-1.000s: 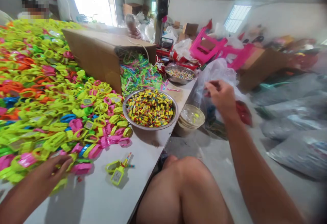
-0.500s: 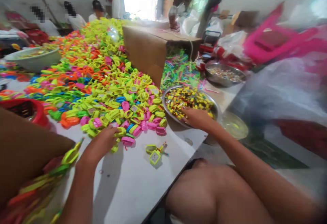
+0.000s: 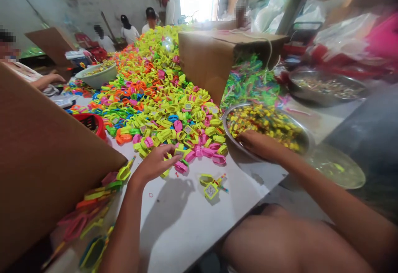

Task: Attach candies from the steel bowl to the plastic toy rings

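Note:
My left hand (image 3: 158, 161) is closed on a yellow toy watch (image 3: 179, 152) with a square face, at the near edge of a big heap of plastic toy watches (image 3: 152, 111) in yellow, pink, orange, green and blue. My right hand (image 3: 258, 142) reaches into a metal bowl (image 3: 228, 134) full of small yellow-and-red pieces (image 3: 264, 119). Its fingers are curled at the near side of the bowl, and what they grip is hidden. On the white table (image 3: 174, 223) between my arms lies another yellow toy watch (image 3: 211, 190) with small coloured sticks beside it.
A cardboard box (image 3: 205, 63) with green strips spilling out stands behind the bowl. Another carton (image 3: 56, 140) blocks the left, with watches beside it. A second metal bowl (image 3: 329, 86) and a clear dish (image 3: 337, 167) are at right. Co-workers sit beyond the heap.
The view has swung left, so things appear farther right. My left hand has lifted a yellow toy watch from the heap's edge. My right hand stays in the bowl, fingers more curled.

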The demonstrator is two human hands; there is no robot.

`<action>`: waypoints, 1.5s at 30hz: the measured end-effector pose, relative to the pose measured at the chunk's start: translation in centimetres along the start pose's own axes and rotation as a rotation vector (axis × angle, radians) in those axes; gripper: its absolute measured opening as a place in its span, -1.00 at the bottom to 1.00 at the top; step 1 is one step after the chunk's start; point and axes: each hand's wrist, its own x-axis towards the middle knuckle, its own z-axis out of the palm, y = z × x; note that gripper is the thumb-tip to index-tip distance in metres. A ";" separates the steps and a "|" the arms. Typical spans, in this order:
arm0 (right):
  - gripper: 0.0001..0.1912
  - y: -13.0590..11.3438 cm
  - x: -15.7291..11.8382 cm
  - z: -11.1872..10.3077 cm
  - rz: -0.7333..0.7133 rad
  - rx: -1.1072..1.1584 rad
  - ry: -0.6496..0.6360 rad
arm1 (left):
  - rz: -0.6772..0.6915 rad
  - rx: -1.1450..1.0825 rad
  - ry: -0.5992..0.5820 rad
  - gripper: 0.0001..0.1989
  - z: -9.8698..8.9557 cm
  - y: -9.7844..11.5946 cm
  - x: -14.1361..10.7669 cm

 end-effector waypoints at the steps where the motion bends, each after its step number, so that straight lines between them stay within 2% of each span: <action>1: -0.71 -0.1 0.0 -0.1 -0.018 0.001 -0.001 | 0.011 -0.163 -0.002 -0.70 0.0 0.5 -0.2; 3: -0.68 -0.4 -0.1 -0.4 -0.045 0.000 0.004 | 0.029 -0.506 -0.026 -0.63 0.4 1.0 -0.3; 6: -0.69 -0.9 -0.1 -0.5 -0.042 0.003 0.024 | 0.057 -0.851 -0.074 -0.63 1.4 1.2 -0.1; 10: -0.70 -1.3 -0.4 -0.9 0.031 0.013 0.070 | 0.098 -1.130 -0.126 -0.62 3.0 1.7 0.3; 12: -0.73 -1.5 -0.9 -1.6 0.072 0.028 0.109 | 0.131 -1.190 -0.187 -0.61 3.6 2.5 0.4; 14: -0.75 -2.3 -1.8 -3.0 0.122 0.036 0.164 | 0.189 -1.181 -0.201 -0.65 4.0 3.6 0.3; 16: -0.77 -4.0 -3.1 -5.0 0.161 0.078 0.264 | 0.235 -1.120 -0.159 -0.70 4.2 4.8 0.1; 18: -0.79 -7.1 -4.8 -7.1 0.138 0.228 0.413 | 0.277 -1.043 -0.114 -0.74 4.3 5.7 -0.1; 20: -0.80 -11.1 -6.7 -9.0 -0.004 0.486 0.520 | 0.343 -0.983 -0.096 -0.77 4.2 6.4 -0.5; 23: -0.78 -16.7 -9.1 -10.4 -0.267 0.684 0.469 | 0.413 -0.926 -0.101 -0.81 4.2 7.1 -1.3; 26: -0.71 -19.5 -10.0 -10.1 -0.383 0.685 0.373 | 0.439 -0.887 -0.109 -0.83 4.1 7.6 -1.9; 31: -0.70 -19.4 -9.3 -8.6 -0.404 0.656 0.343 | 0.477 -0.909 -0.094 -0.90 3.8 7.9 -2.2; 37: -0.71 -19.3 -9.0 -8.1 -0.468 0.580 0.511 | 0.451 -0.993 -0.056 -0.87 4.3 8.2 -2.3; 41: -0.69 -19.1 -9.2 -7.7 -0.428 0.469 0.625 | 0.521 -1.000 0.055 -0.63 4.5 8.8 -2.0; 45: -0.68 -19.0 -9.4 -7.6 -0.450 0.404 0.689 | 0.656 -0.890 0.190 -0.63 4.4 8.8 -1.6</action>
